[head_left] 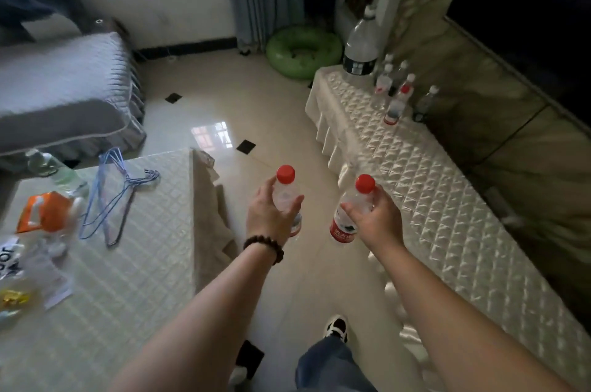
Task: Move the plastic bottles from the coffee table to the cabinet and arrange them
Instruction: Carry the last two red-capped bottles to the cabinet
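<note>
bottle (285, 191) in left hand (268, 215), bottle in right hand (377, 219)

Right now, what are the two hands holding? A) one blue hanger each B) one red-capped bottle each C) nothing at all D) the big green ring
B: the left hand grips a clear bottle with a red cap, and the right hand grips another red-capped bottle, both held over the floor between the coffee table and the cabinet.

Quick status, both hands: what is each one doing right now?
Left hand: closed around a clear plastic bottle with a red cap.
Right hand: closed around a red-labelled clear plastic bottle.
</note>
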A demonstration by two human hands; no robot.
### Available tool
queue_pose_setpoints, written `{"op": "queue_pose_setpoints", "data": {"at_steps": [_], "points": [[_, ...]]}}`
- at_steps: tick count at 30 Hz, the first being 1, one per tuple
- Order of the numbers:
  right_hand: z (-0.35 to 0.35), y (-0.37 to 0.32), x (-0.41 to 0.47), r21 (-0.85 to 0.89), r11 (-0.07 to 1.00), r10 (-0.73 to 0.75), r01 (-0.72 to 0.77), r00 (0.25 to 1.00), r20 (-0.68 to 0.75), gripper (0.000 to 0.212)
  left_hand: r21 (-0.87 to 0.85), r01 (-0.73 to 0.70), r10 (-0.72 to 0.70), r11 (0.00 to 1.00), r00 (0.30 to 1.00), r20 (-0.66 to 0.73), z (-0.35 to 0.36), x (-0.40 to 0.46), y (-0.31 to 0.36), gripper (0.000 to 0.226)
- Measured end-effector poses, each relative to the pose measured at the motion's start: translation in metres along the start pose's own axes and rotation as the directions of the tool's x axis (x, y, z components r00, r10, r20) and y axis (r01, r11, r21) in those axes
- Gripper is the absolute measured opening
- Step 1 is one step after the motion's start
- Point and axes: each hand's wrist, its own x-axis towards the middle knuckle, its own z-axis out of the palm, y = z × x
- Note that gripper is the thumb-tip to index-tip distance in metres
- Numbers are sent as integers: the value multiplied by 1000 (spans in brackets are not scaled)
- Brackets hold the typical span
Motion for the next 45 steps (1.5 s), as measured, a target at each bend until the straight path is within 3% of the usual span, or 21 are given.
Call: {"op": "queue_pose_setpoints", "data": {"at_steps": [9,21,36,45], "points": [[-62,14,129,8,999,34,-34,997,-74,46,-27,-37,39,999,997,62,94,93,88,68],[-62,28,235,-12,991,132,-137,974,-183,49,1,-123,121,992,974,192,170,207,129,64],[25,-26,395,73,921,377,-381,831,-409,48,11,-287,248,958,846,472,205,442,156,62],[44,-14,459,94,874,460,-476,752,-472,42,22,-294,226,956,779,585,264,526,159,68]]}}
